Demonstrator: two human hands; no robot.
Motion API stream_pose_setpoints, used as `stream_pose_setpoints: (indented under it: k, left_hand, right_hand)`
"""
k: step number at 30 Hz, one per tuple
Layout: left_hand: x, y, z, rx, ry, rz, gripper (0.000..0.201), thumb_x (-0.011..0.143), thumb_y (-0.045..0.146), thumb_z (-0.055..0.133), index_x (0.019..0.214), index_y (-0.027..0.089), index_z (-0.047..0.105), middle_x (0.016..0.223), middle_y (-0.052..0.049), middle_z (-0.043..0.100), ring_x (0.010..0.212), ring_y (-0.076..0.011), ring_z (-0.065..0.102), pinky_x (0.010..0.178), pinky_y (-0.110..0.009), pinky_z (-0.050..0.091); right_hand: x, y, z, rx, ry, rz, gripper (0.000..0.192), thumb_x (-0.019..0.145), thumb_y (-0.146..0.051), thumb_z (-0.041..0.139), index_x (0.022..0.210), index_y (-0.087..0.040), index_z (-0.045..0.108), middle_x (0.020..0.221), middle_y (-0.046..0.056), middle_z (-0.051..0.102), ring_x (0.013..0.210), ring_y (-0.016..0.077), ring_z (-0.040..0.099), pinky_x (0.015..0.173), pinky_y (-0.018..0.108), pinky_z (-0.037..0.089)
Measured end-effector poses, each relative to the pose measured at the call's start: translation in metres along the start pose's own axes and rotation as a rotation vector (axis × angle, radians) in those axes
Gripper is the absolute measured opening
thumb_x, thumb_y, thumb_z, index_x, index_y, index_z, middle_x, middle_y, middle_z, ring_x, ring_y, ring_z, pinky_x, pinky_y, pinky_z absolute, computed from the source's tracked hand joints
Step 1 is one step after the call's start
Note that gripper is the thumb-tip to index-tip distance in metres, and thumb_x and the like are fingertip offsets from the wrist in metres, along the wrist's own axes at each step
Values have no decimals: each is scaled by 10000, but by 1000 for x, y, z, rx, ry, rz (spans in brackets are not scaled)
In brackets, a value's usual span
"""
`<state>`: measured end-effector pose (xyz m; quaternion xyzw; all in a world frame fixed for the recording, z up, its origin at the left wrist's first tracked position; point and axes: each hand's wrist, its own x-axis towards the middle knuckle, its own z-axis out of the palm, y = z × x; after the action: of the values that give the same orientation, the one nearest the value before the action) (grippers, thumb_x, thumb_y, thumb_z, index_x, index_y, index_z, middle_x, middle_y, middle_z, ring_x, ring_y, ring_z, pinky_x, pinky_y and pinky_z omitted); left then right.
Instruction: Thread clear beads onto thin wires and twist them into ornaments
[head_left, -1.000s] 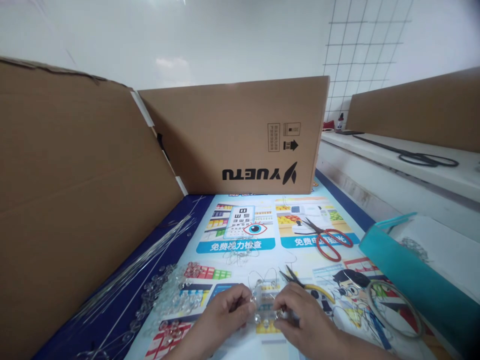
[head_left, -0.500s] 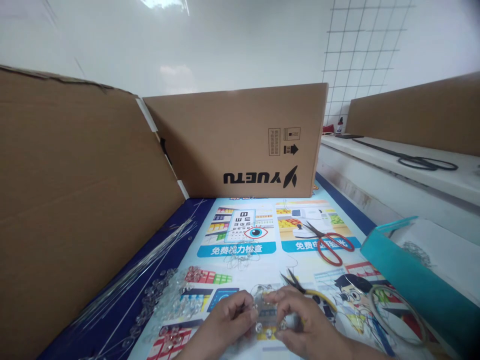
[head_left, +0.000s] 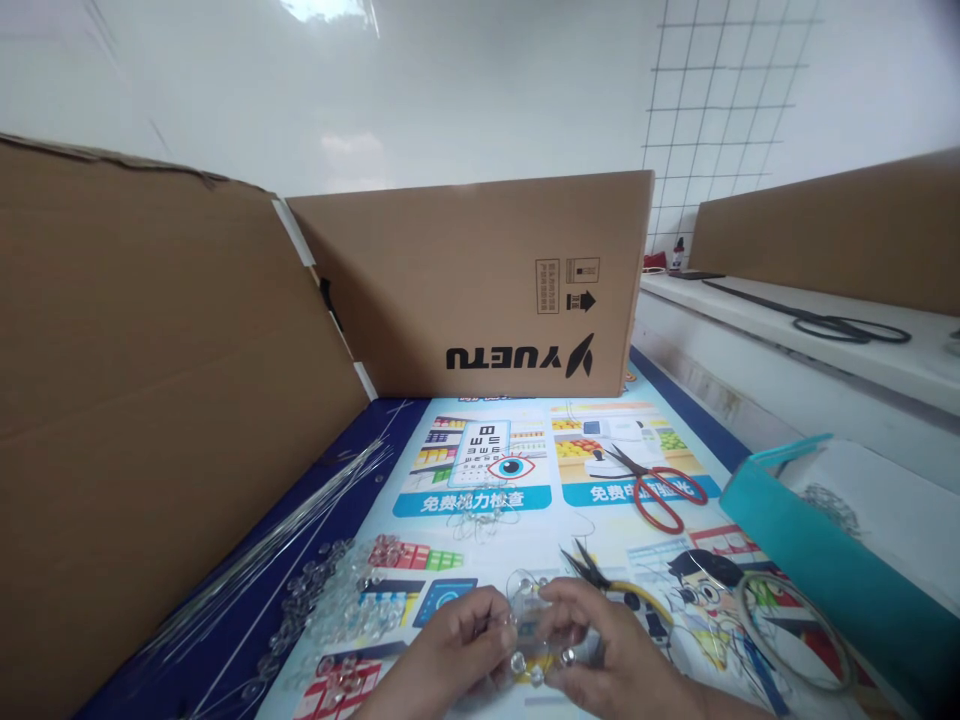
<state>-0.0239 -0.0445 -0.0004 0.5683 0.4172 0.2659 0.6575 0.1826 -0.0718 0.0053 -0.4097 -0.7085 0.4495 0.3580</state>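
Between my hands is a ring of clear round beads strung on thin wire (head_left: 518, 661), standing over the printed table cover. My left hand (head_left: 469, 640) pinches its left side with thumb and forefinger pressed together. On the opposite side, my right hand (head_left: 600, 640) curls round the ring, forefinger at the upper beads and thumb by the lower ones. Yellow-handled scissors (head_left: 637, 590) lie just beyond my right hand, their handles partly hidden by it. Loose clear beads (head_left: 337, 600) are spread left of my left hand.
Long thin wires (head_left: 277, 530) lie at the left beside a cardboard wall (head_left: 150, 400). Red-handled scissors (head_left: 660, 490) and a small wire tangle (head_left: 484, 510) lie farther back. At right are a wire coil (head_left: 795, 630) and a teal box (head_left: 840, 560) holding wire pieces.
My right thumb and forefinger have spread a little farther apart around the beaded ring, showing more of its right side. My left hand keeps its pinch almost in place.
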Motion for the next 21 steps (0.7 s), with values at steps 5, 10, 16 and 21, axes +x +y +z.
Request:
stream_pose_setpoints:
  k: [5,10,16,21]
  left_hand:
    - [-2,4,3,17,3,-70,369,746,520,569,721,173,444,514,37,536,429,-71,452,397,-166,280]
    - [-2,4,5,79,48,-126,282,774,442,535,733,181,436,515,65,501,380,-59,451,331,-141,250]
    - [-7,16,12,292,96,-159,118,759,278,482,697,181,459,486,84,440,345,-59,421,293,-137,239]
    - [-8,18,13,324,96,-179,110,767,267,452,700,180,459,504,73,459,339,-63,430,298,-142,244]
  right_hand:
    - [-2,5,5,-11,13,71,612,663,-151,569,1247,-202,397,829,4,665,682,135,582,645,246,445]
    - [-5,4,11,-99,-48,193,644,677,-153,523,1301,-176,362,738,-14,671,613,125,589,573,212,422]
    - [-6,-9,12,-336,-143,313,622,647,-162,500,1265,-171,430,626,-24,656,551,140,569,476,197,335]
    - [-5,-15,11,-410,-161,340,576,672,-196,484,1246,-187,441,630,-21,665,539,149,579,468,204,303]
